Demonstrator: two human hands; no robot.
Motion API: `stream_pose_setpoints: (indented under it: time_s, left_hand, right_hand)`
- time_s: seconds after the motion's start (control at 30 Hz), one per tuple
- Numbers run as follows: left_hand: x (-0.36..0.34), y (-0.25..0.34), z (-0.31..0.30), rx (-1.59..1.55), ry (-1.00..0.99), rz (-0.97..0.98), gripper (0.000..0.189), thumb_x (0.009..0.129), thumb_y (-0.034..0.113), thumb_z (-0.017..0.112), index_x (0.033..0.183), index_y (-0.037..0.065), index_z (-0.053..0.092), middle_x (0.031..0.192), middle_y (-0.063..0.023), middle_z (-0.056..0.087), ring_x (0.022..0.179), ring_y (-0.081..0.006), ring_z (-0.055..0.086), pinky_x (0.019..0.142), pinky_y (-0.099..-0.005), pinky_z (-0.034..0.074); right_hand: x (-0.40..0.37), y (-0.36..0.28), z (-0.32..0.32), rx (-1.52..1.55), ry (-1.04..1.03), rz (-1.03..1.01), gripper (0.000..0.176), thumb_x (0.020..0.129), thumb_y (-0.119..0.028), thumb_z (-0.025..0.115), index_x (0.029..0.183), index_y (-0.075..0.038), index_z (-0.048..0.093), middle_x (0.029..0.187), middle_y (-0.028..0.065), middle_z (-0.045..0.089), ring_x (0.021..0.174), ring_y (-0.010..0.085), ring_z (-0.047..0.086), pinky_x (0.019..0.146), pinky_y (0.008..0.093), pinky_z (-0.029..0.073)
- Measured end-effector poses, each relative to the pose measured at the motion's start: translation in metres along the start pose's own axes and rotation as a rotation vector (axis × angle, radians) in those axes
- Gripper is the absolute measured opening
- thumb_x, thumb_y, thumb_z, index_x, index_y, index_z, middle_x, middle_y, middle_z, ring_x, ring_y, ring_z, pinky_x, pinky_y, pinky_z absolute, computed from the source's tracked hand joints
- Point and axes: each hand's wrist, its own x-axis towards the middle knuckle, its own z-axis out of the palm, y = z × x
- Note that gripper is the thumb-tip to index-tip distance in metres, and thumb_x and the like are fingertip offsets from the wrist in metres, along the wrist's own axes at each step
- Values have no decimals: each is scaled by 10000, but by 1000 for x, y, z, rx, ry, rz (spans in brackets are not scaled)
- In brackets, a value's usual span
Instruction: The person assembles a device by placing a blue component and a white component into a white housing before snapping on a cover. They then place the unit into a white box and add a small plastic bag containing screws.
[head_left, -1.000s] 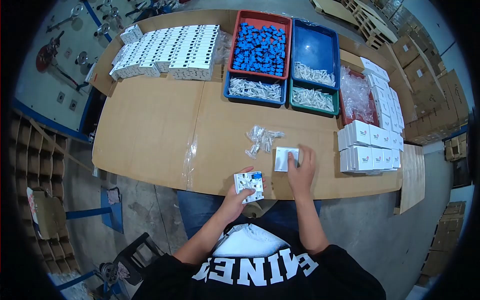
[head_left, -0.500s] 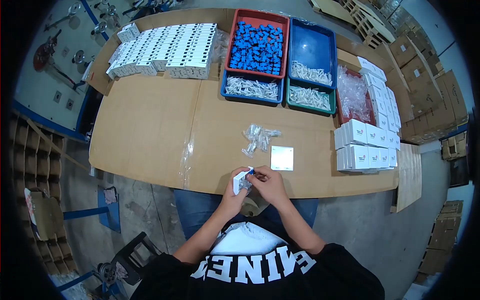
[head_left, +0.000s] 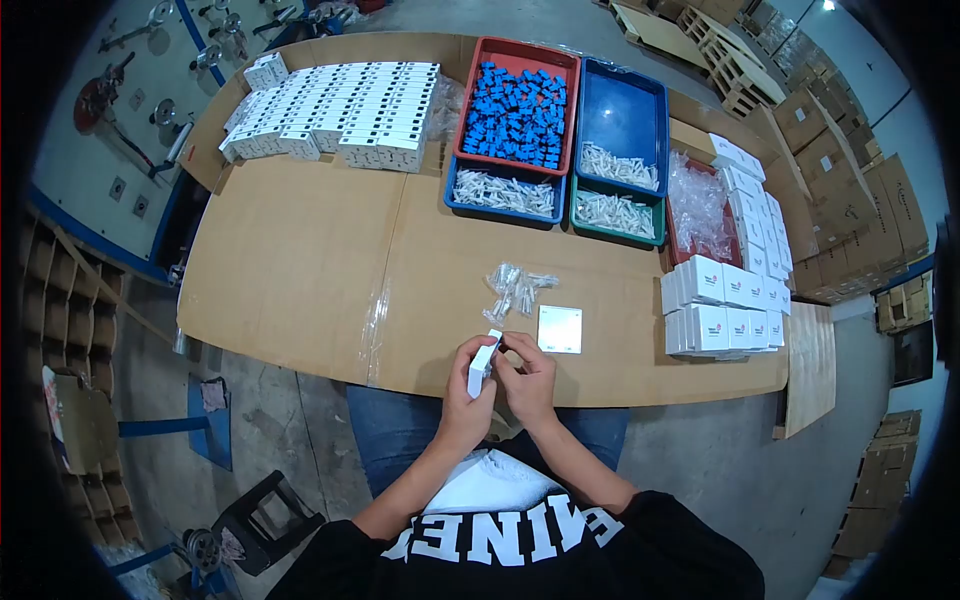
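A small white box (head_left: 480,370) stands tilted in my left hand (head_left: 464,405), whose fingers and thumb are wrapped round it just over the table's front edge. My right hand (head_left: 527,382) is curled against the box's right side, near its upper end; its fingertips are partly hidden. Just beyond my hands lies a loose heap of clear-wrapped small pieces (head_left: 517,290). To its right a flat white square (head_left: 560,330) rests on the cardboard.
Trays stand at the back: a red tray (head_left: 470,140) of blue parts, two blue trays (head_left: 625,90) (head_left: 500,214) and a green tray (head_left: 620,236) with white plugs. White boxes are stacked at left (head_left: 340,110) and right (head_left: 725,310). Plastic bags (head_left: 700,205) fill another tray.
The box has turned narrower to the view in my left hand. My right hand has shifted slightly left and its fingers have curled more. The whole view has dipped a little.
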Motion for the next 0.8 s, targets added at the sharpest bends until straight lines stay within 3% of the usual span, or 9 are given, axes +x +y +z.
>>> stream_pose_setpoints:
  time_s: [0.27,0.33,0.43,0.47,0.5,0.57,0.63,0.7,0.8]
  left_hand:
    - [-6,8,-7,40,-24,-5,582,865,-169,462,1404,48,501,1358,-85,546,1287,-176,539,1108,-302,408]
    - [-10,1,-8,53,-37,-21,584,869,-164,481,1412,49,500,1362,-90,547,1284,-183,540,1112,-314,413]
    - [14,-12,-45,493,379,185,639,936,-83,513,1546,56,387,1432,-135,534,1274,-248,547,1128,-378,432]
    - [32,-15,-86,67,564,72,620,952,-67,518,1542,68,380,1392,-126,552,1247,-227,560,1102,-361,449]
    - [35,-10,-96,69,566,79,620,952,-67,518,1542,68,380,1392,-126,552,1247,-227,560,1102,-361,449]
    - [26,2,-106,-151,282,151,627,937,-86,504,1528,89,388,1343,-110,574,1221,-190,566,1077,-341,462]
    - [18,5,-85,-147,253,121,660,893,-122,466,1510,105,403,1300,-107,594,1205,-181,589,1069,-336,474]
    - [20,1,-72,-383,274,27,694,855,-141,429,1507,97,406,1295,-123,598,1201,-208,609,1075,-356,488]
    - [20,-6,-59,-429,253,-25,685,846,-129,422,1497,80,411,1286,-140,606,1185,-231,640,1059,-367,519]
  right_hand:
    - [-6,-10,8,-14,14,-64,308,942,56,700,1250,67,705,1174,73,659,979,100,644,705,198,563]
    - [-8,-16,9,-24,16,-16,231,966,29,661,1188,62,716,1163,113,677,1034,174,668,805,295,598]
    - [-9,-1,-9,407,185,228,176,1042,-68,628,1137,45,722,1109,109,686,979,173,679,769,352,643]
    - [-3,11,-31,351,274,120,240,1088,-182,595,1095,23,719,1069,107,696,944,168,684,715,386,668]
    - [1,6,-43,357,270,117,240,1088,-182,595,1095,23,719,1069,107,696,944,168,684,715,386,668]
    - [4,-11,-58,95,101,264,257,1090,-201,590,1084,25,714,1054,105,706,897,156,691,680,346,657]
    - [16,-20,-58,61,-87,327,299,1071,-252,630,1012,28,717,932,86,729,746,130,690,611,304,621]
    - [35,-28,-56,-390,-586,636,318,1024,-270,688,1013,44,736,758,68,717,577,127,649,527,300,571]
    - [76,0,-60,-492,-729,526,274,972,-245,716,939,25,746,726,82,737,519,138,645,480,310,530]
